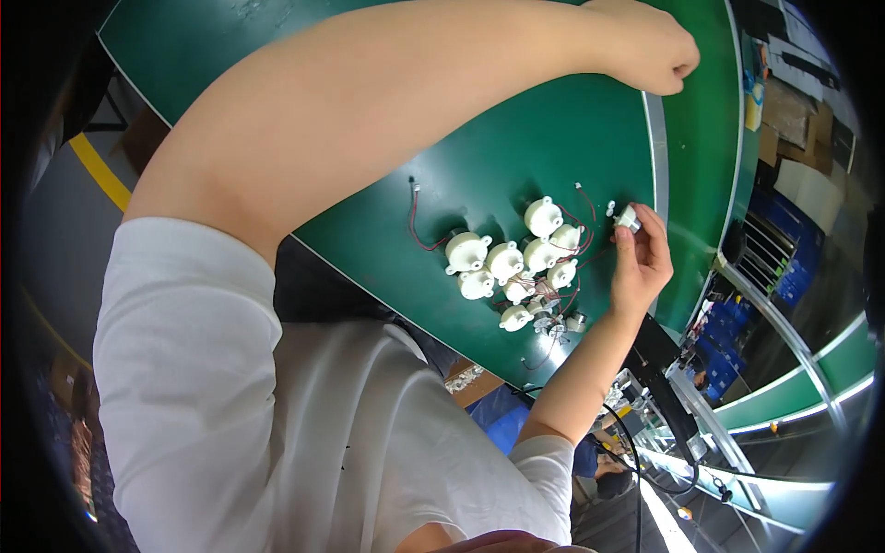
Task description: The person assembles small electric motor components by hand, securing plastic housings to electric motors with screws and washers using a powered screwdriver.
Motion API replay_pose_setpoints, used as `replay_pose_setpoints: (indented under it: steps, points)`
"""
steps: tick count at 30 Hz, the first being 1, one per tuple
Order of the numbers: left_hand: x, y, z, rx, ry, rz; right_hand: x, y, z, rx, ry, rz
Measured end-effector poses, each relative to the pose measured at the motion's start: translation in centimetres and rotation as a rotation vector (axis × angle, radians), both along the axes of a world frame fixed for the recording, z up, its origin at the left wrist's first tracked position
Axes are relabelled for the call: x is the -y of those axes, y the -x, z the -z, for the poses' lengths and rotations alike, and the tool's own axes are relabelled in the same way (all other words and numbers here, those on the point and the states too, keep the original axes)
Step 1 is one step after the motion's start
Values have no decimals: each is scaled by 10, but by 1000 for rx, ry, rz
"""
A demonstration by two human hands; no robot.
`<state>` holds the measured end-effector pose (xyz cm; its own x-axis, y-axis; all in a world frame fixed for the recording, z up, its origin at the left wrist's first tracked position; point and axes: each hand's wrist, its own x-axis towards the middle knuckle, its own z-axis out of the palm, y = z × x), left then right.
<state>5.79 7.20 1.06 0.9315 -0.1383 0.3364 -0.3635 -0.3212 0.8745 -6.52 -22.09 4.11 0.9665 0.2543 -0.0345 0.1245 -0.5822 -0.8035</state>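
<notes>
Whitish part (629, 219), pinched by the right hand's (642, 253) fingertips, called for light, steady pressure. The left hand (653, 48) was fisted, contents hidden.

- No readable text, numbers or signs that we can make out.
- White round housings (505, 262): no lettering we can read.
- Blue-and-yellow packaging (754, 106), right side: too small for us.

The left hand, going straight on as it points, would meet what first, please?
Probably the pale far rim of the green strip beyond the left hand, though depth is unclear.
</notes>
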Motion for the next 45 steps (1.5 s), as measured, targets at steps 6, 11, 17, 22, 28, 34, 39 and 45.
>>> replay_pose_setpoints:
  steps: [6,11,17,22,28,34,39,45]
  points:
    - [-3,1,-3,51,-73,-7,-4,-5,-1,31,52,-47]
    - [-6,3,-4,37,-42,5,-8,-6,-4,54,92,-77]
    - [-4,3,-1,58,-58,-10,-17,-6,-15,100,304,-129]
    - [-4,4,-5,21,-79,22,-34,-15,-29,207,494,-298]
    - [-1,0,-3,-8,-91,24,-46,-22,-35,230,558,-399]
    - [3,-4,-4,29,-97,8,-46,-20,-36,247,545,-397]
    - [4,-13,8,49,-101,27,-32,-8,-29,219,565,-279]
    - [3,-10,0,48,-100,-1,35,42,-23,-77,347,36]
